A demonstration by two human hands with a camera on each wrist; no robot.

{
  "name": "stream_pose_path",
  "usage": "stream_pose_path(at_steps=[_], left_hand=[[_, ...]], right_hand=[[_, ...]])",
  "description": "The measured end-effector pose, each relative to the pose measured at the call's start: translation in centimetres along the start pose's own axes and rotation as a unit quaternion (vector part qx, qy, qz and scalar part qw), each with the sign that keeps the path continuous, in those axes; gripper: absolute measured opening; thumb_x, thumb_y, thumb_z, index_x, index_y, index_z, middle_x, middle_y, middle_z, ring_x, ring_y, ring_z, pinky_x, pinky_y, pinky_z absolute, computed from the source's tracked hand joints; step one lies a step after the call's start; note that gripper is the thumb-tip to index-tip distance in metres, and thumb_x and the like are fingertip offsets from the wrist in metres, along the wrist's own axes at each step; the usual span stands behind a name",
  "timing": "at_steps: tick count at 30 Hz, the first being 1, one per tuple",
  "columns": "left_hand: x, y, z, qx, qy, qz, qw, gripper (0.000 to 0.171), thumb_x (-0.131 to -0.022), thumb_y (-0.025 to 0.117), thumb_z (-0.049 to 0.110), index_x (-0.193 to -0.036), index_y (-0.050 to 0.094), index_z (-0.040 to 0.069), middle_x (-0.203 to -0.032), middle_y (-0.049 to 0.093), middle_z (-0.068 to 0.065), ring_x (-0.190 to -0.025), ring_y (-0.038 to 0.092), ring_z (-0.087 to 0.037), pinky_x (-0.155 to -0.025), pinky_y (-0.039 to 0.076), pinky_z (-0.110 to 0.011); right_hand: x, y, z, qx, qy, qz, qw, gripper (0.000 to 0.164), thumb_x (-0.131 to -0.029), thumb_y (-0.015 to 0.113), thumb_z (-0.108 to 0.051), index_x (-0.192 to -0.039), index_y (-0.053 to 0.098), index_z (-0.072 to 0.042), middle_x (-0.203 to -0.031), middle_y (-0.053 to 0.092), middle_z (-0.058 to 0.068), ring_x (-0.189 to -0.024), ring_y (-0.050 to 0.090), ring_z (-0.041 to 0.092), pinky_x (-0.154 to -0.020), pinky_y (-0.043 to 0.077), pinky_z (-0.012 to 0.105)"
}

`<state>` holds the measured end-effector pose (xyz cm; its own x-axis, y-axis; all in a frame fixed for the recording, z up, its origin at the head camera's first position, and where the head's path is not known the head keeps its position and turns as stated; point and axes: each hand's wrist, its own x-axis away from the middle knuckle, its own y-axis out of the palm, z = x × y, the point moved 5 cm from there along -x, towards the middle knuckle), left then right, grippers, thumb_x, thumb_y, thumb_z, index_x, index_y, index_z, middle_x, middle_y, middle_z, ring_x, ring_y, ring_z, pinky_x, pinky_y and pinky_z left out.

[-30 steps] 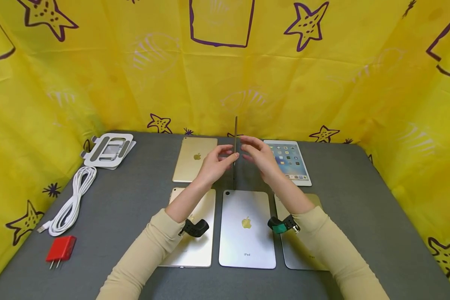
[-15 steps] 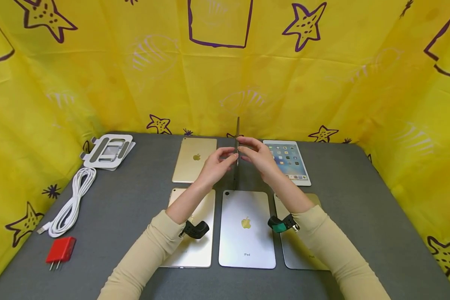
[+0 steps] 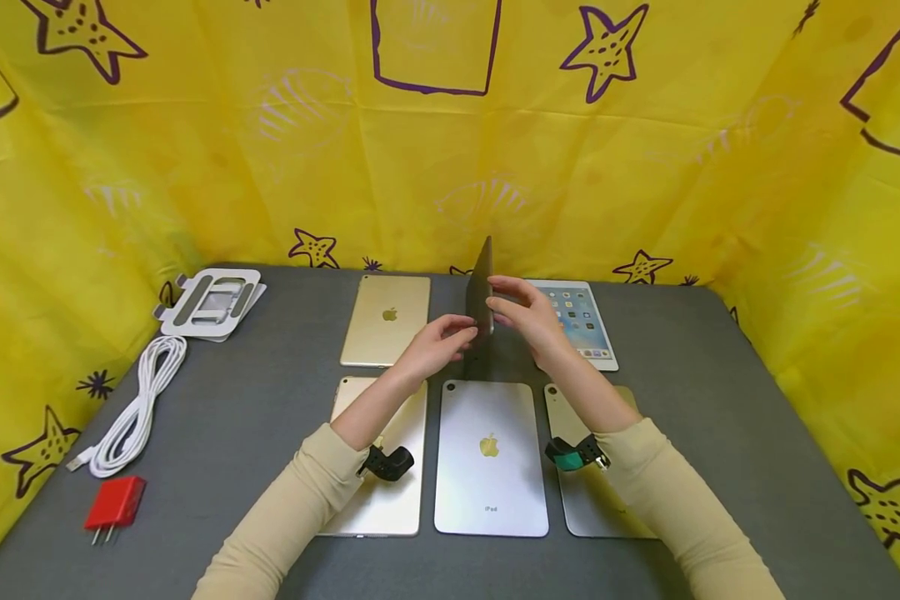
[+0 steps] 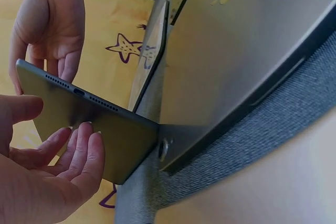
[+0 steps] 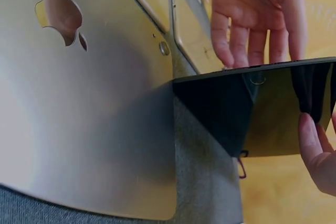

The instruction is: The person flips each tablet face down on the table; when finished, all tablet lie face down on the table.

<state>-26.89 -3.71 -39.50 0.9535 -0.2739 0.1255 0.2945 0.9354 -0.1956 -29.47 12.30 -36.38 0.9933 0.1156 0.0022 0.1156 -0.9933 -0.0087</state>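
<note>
A thin dark tablet [image 3: 479,287] stands on edge near the middle of the table, its port end towards me. My left hand [image 3: 435,344] is at its left, with the fingertips against the matte back; in the left wrist view these fingers [image 4: 84,148] look loosely bent. On the other side my right hand [image 3: 530,319] holds the tablet near its upper edge. The right wrist view shows the glossy dark screen [image 5: 220,108] with the right thumb [image 5: 310,137] on it. Whether the lower edge touches the table cannot be made out.
Flanking it are a gold tablet [image 3: 387,321] and a white tablet with lit screen [image 3: 592,325]. In front lie a gold tablet [image 3: 378,504], a silver one [image 3: 490,479] and another [image 3: 588,500]. At left are a folding stand [image 3: 213,304], white cable [image 3: 138,412] and red plug [image 3: 116,502].
The upright tablet has shifted slightly right and turned, so its back now shows. Right fingers that were apart from it now touch it; the left hand has dropped a little.
</note>
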Motion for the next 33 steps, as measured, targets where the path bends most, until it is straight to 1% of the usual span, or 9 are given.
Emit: stream_pose_path(at_steps=[6,10,15,19,22,27,29,33], left_hand=[[0.1,0.2,-0.6,-0.022,-0.014,-0.010,0.9996,0.039,-0.099,0.058,0.025,-0.132,0.055,0.004,-0.123,0.061,-0.014,-0.108,0.060,-0.028,-0.092,0.051,-0.037],[0.1,0.1,-1.0,-0.035,-0.024,-0.022,0.9989,0.040,-0.099,0.058,0.025,-0.132,0.055,0.003,-0.123,0.061,-0.014,-0.109,0.060,-0.029,-0.092,0.051,-0.037],[0.2,0.1,-1.6,-0.046,-0.034,-0.043,0.9974,0.042,-0.099,0.057,0.025,-0.133,0.053,0.001,-0.124,0.060,-0.015,-0.110,0.059,-0.028,-0.093,0.050,-0.037],[0.2,0.0,-2.1,-0.062,-0.039,-0.052,0.9959,0.043,-0.099,0.057,0.027,-0.133,0.053,0.001,-0.127,0.058,-0.016,-0.113,0.058,-0.029,-0.095,0.049,-0.039],[0.1,-0.2,-2.5,-0.078,-0.040,-0.050,0.9949,0.044,-0.099,0.057,0.028,-0.134,0.053,0.002,-0.131,0.057,-0.016,-0.114,0.057,-0.030,-0.096,0.048,-0.040],[0.0,-0.8,-2.8,-0.112,-0.035,-0.032,0.9926,0.044,-0.098,0.058,0.029,-0.133,0.054,0.003,-0.132,0.056,-0.015,-0.119,0.054,-0.030,-0.100,0.044,-0.042],[0.0,-1.0,-2.8,-0.118,-0.030,-0.025,0.9923,0.044,-0.098,0.058,0.029,-0.133,0.055,0.002,-0.133,0.056,-0.015,-0.121,0.052,-0.030,-0.101,0.043,-0.043],[0.0,-1.4,-2.8,-0.119,-0.025,-0.020,0.9923,0.045,-0.097,0.058,0.028,-0.133,0.054,0.001,-0.133,0.056,-0.016,-0.123,0.051,-0.031,-0.102,0.042,-0.043]], right_hand=[[0.3,-0.5,0.2,-0.006,0.014,0.010,1.000,0.043,-0.092,0.066,-0.012,-0.134,0.055,-0.005,-0.134,0.054,0.011,-0.117,0.054,0.025,-0.101,0.045,0.042],[0.5,-0.9,0.3,-0.008,0.016,0.011,1.000,0.044,-0.093,0.064,-0.012,-0.136,0.053,-0.006,-0.135,0.052,0.011,-0.118,0.053,0.025,-0.102,0.044,0.040],[0.6,-1.5,0.7,-0.033,0.034,0.017,0.999,0.049,-0.095,0.063,-0.011,-0.141,0.049,-0.006,-0.138,0.050,0.013,-0.119,0.053,0.024,-0.101,0.044,0.035],[0.7,-2.1,1.1,-0.053,0.055,0.020,0.997,0.049,-0.096,0.061,-0.010,-0.142,0.047,-0.003,-0.140,0.050,0.014,-0.117,0.055,0.020,-0.100,0.045,0.031],[0.8,-2.5,1.4,-0.058,0.063,0.020,0.996,0.049,-0.096,0.060,-0.008,-0.142,0.046,0.000,-0.143,0.048,0.015,-0.113,0.057,0.016,-0.097,0.046,0.028],[0.8,-3.3,2.4,-0.059,0.081,0.023,0.995,0.049,-0.096,0.056,-0.003,-0.144,0.044,0.003,-0.146,0.044,0.018,-0.107,0.058,0.012,-0.093,0.049,0.025],[0.7,-3.6,3.1,-0.051,0.094,0.025,0.994,0.049,-0.097,0.055,-0.002,-0.144,0.043,0.003,-0.147,0.042,0.018,-0.108,0.057,0.011,-0.093,0.049,0.024],[0.4,-4.0,4.5,-0.018,0.123,0.033,0.992,0.049,-0.097,0.055,-0.001,-0.144,0.043,0.002,-0.148,0.043,0.017,-0.110,0.056,0.012,-0.095,0.047,0.024]])
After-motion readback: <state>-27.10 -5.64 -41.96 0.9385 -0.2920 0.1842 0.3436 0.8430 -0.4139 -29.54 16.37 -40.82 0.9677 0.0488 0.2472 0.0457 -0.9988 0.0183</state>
